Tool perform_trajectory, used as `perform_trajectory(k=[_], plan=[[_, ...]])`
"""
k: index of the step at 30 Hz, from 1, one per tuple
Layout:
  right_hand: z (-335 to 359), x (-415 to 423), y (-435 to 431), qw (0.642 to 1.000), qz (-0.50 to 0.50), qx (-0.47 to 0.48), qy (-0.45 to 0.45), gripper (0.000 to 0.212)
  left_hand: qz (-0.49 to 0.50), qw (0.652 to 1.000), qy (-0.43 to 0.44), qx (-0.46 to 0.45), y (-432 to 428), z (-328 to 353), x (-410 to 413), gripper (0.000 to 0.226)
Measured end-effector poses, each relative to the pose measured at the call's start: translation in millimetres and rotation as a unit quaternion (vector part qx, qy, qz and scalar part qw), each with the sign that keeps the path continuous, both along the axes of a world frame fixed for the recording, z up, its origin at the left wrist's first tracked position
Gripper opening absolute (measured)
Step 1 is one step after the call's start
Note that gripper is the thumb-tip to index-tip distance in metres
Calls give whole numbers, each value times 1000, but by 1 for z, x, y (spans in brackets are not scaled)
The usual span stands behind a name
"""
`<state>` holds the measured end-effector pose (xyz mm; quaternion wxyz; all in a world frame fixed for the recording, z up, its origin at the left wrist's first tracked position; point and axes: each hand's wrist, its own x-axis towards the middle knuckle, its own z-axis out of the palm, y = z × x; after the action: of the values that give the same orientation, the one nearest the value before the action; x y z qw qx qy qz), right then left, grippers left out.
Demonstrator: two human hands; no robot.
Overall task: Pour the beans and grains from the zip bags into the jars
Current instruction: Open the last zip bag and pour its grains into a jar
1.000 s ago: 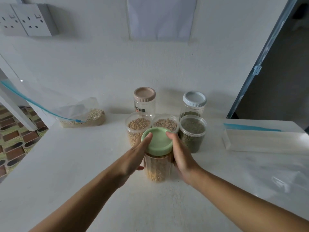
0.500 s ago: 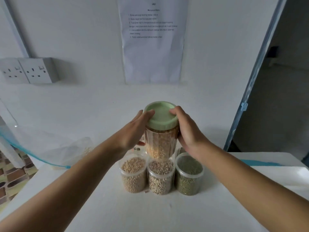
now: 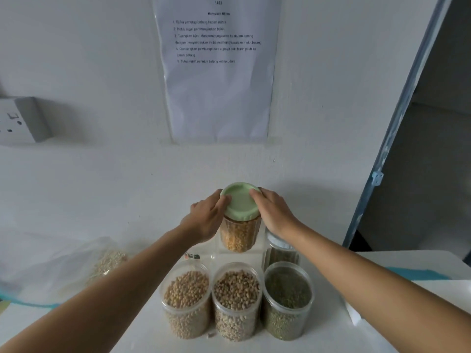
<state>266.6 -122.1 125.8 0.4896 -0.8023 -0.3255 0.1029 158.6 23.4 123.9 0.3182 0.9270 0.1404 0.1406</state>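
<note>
**Lidded corn jar held dead ahead, between both hands**

We grip the clear ribbed plastic jar of yellow corn kernels from both sides. The left hand curls round its left shoulder. The right hand curls round the right, with fingertips from each lying over the rim of the pale green round lid.

The jar stands upright, its long axis vertical, and it appears to hang clear of the white table. It lies straight ahead of us, beyond the front row of three open clear jars:
- tan soybeans
- pale speckled beans
- small green beans

Neither hand is nearer, as the jar sits midway between them.

Below it, in the back row, a gap shows to the left of a clear jar with a white lid, which is half hidden under the right wrist. We judge that the next move is a straight lowering into that gap, kept behind the open jars so nothing tips.

A clear zip bag with a little pale grain lies well apart at the left.
</note>
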Motion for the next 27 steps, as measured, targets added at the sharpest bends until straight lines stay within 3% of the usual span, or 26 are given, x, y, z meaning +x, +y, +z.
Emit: perform_trajectory(k=[8,13,19,23,27], plan=[[-36,16,10,990,-10,-124,-73,46,15,977,129,168,13,-29,10,28],[-45,18,12,979,-4,-167,-120,46,32,974,153,163,16,-35,15,17],[-54,13,16,956,24,-224,-186,38,38,956,191,219,15,-39,11,21],[-55,12,16,950,35,-232,-205,15,6,945,205,255,8,-35,13,30],[-56,9,18,934,42,-255,-246,22,1,946,212,247,7,-32,14,27]])
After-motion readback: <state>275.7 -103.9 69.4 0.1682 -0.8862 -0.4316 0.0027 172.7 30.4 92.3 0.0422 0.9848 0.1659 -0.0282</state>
